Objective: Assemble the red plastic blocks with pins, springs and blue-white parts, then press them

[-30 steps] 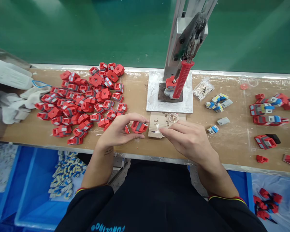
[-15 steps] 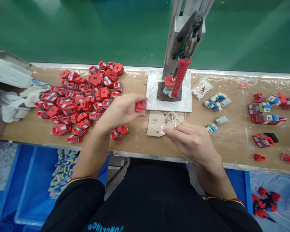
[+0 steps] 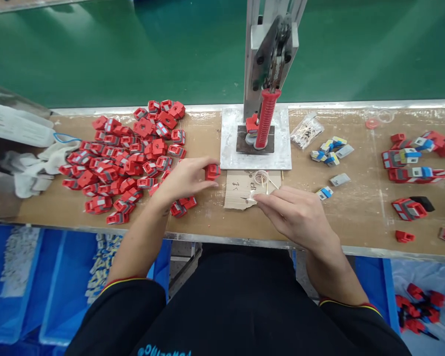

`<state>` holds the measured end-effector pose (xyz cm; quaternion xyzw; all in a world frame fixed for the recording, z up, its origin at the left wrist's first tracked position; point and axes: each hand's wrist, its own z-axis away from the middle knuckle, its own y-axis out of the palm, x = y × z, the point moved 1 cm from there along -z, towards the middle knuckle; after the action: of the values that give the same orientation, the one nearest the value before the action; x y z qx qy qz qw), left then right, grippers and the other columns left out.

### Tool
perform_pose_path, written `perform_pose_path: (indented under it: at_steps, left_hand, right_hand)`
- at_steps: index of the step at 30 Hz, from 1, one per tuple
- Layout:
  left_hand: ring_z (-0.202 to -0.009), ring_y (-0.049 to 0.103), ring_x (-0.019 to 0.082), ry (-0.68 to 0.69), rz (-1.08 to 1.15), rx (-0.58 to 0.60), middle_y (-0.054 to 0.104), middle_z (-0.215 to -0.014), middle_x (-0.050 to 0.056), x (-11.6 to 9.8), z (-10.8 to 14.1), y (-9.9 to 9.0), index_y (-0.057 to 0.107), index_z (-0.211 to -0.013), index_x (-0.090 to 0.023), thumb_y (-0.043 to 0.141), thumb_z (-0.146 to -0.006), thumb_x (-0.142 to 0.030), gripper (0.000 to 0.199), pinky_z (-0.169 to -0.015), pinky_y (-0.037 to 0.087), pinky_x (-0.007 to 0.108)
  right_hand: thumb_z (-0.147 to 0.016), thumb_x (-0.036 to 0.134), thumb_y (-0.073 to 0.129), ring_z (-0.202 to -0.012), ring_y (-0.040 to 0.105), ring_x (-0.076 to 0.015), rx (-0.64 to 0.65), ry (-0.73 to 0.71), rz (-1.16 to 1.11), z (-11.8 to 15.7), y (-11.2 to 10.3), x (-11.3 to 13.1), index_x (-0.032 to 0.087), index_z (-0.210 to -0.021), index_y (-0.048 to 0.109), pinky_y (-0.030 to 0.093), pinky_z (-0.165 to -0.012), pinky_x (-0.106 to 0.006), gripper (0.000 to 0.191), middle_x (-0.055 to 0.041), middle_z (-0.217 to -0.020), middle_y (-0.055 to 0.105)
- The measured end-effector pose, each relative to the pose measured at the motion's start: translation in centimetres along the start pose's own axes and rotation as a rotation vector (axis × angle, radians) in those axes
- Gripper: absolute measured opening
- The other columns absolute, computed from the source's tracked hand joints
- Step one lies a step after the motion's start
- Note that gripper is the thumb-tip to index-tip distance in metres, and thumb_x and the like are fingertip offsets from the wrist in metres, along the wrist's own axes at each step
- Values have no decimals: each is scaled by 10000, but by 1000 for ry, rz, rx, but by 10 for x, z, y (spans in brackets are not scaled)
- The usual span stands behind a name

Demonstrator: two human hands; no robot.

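My left hand [image 3: 189, 179] grips a red plastic toy-vehicle-like part [image 3: 212, 172] between thumb and fingers, just above the table. To its left lies a large pile of similar red and grey parts [image 3: 128, 158]. My right hand [image 3: 292, 210] is closed in a pinch on a small whitish piece [image 3: 251, 196], too small to make out exactly. Beneath that piece is a torn cardboard sheet [image 3: 232, 195] with small dark bits on it. A round clear lid [image 3: 261, 177] with thin sticks leaning in it rests on the cardboard, close to my right fingertips.
Behind the cardboard stands a press with a red handle [image 3: 269, 118] on a metal plate [image 3: 228, 148]. Right of it lie a bag of cotton swabs [image 3: 307, 131], blue-yellow-white pieces [image 3: 332, 159] and red assemblies [image 3: 417, 175]. Blue bins [image 3: 52, 291] stand below the front edge.
My left hand, with the red part, has shifted slightly left and down. The right hand keeps its pinch over the cardboard. The whole view has shifted a little.
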<state>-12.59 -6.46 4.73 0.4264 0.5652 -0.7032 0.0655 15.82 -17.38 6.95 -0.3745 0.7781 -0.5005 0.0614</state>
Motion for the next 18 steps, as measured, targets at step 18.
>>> perform_pose_path:
  at_steps: [18]
  left_hand:
    - [-504, 474, 98, -290, 280, 125, 622, -600, 3, -36, -12, 2, 727, -776, -149, 784, -817, -693, 549, -458, 354, 217]
  right_hand:
    - [-1095, 171, 516, -769, 640, -165, 47, 121, -38, -14, 60, 15, 197, -1181, 787, 361, -677, -308, 286, -41, -864, 790]
